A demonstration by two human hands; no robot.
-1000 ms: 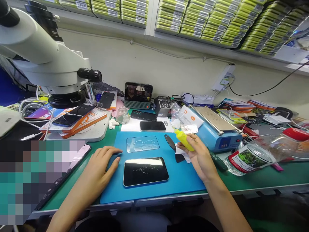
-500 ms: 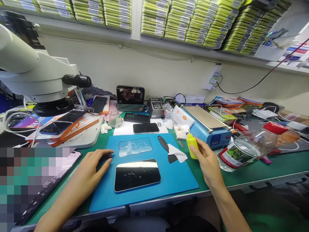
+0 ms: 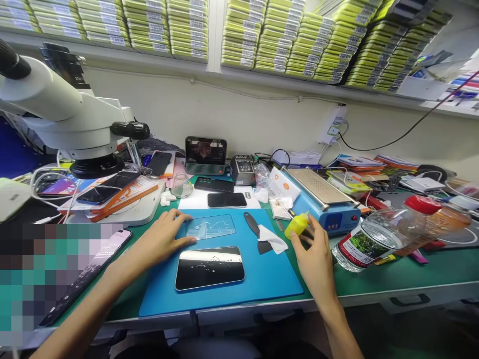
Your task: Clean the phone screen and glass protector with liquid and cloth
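Observation:
My left hand (image 3: 166, 237) reaches to the left end of a clear glass screen protector (image 3: 215, 227) with wet drops on it, lying on a blue mat (image 3: 267, 284). Thumb and fingers are apart at its edge; whether they touch it I cannot tell. My right hand (image 3: 314, 254) holds a small yellow squeeze bottle (image 3: 297, 227), tilted with its nozzle up to the right. Nearer me on the mat lies a black-screened phone (image 3: 209, 269), droplets on its glass. A dark-handled scraper (image 3: 251, 223) lies right of the protector, partly under a white wipe (image 3: 272, 239).
A microscope (image 3: 67, 114) stands at the left. Right of the mat are a blue heating plate machine (image 3: 322, 199) and a clear red-capped bottle (image 3: 377, 239). Behind the mat lie another phone (image 3: 227, 200) and a glass jar (image 3: 182, 185). A large phone screen (image 3: 90, 274) sits front left.
My left hand has moved right and away from me to the screen protector's edge. The yellow bottle has gone from upright to tilted in my right hand. The view has shifted slightly.

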